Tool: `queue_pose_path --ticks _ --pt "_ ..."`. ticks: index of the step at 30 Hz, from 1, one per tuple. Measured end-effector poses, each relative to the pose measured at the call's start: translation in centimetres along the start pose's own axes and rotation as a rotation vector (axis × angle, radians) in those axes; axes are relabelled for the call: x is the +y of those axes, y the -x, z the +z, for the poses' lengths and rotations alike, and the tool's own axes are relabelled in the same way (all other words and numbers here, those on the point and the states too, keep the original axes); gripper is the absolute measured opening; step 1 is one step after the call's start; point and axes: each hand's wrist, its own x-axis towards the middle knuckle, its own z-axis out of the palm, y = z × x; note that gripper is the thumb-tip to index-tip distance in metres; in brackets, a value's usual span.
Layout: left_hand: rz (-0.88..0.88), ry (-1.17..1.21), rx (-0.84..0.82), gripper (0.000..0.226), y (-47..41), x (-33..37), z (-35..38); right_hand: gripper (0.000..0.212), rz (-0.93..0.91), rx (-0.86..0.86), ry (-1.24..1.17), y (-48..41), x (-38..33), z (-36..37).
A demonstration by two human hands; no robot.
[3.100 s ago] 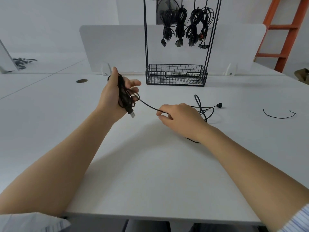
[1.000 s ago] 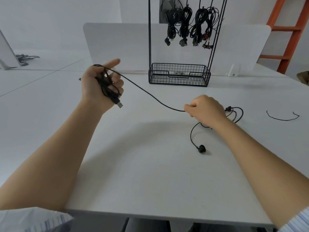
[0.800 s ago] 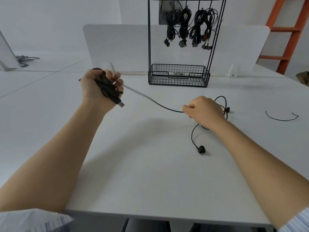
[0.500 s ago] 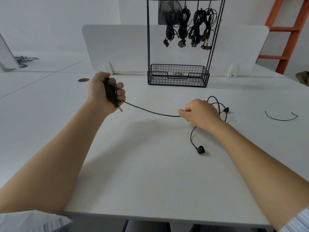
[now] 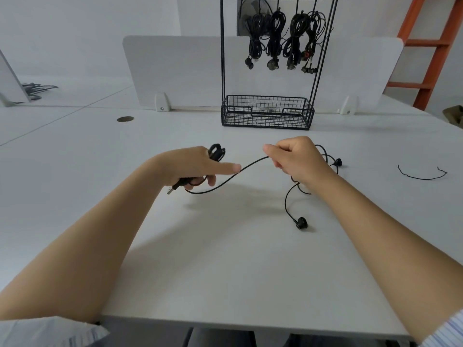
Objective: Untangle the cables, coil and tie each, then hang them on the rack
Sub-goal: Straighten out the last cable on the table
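A wire rack (image 5: 267,120) hung with coiled cables (image 5: 275,38) stands at the worktop's (image 5: 225,266) far edge, and a short loose wire (image 5: 421,177) lies near the right edge. Mid-worktop, the left hand (image 5: 195,166) grips the cable's (image 5: 225,181) coiled part, forefinger straight. The right hand (image 5: 298,159) pinches the strand, which runs left-right between them.

Both bare forearms reach in from the near edge of the tabletop (image 5: 225,271) and converge toward its middle, held above the surface. Left grip (image 5: 195,166): back of the hand up, forefinger extended toward the right grip (image 5: 298,159), remaining fingers curled under around a coiled bundle of the cable (image 5: 225,180). Right grip: closed in a fist, knuckles up, thumb and forefinger pinching the free strand of the same cable. The grips are near, not touching.
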Motion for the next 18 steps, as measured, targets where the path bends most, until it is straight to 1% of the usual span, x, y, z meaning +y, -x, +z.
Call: queue_pose_path --ticks 3,4,6,10,14,16,18 --pt "-0.046 -0.281 0.023 0.059 0.2 0.2 0.5 0.047 0.043 -0.024 -0.183 0.2 -0.5 0.1" --pt "-0.065 -0.318 0.026 0.059 0.2 0.3 0.7 0.047 0.055 -0.035 -0.227 0.3 -0.7 0.2" --pt "-0.067 -0.278 -0.020 0.057 0.2 0.2 0.9 0.046 0.073 -0.048 -0.294 0.4 -1.0 0.4" --pt "0.056 0.044 -0.238 0.052 0.2 0.4 0.6 0.046 0.139 -0.020 -0.343 0.4 -1.1 0.5" --pt "0.190 0.395 -0.368 0.059 0.1 0.1 0.3 0.045 0.169 -0.026 -0.338 0.5 -1.1 0.4" --pt "0.255 0.547 -0.357 0.060 0.2 0.1 0.3 0.044 0.168 -0.036 -0.347 0.6 -1.2 0.5" --pt "0.279 0.696 -0.252 0.058 0.1 0.3 0.4 0.043 0.163 -0.042 -0.338 0.6 -1.3 0.5"
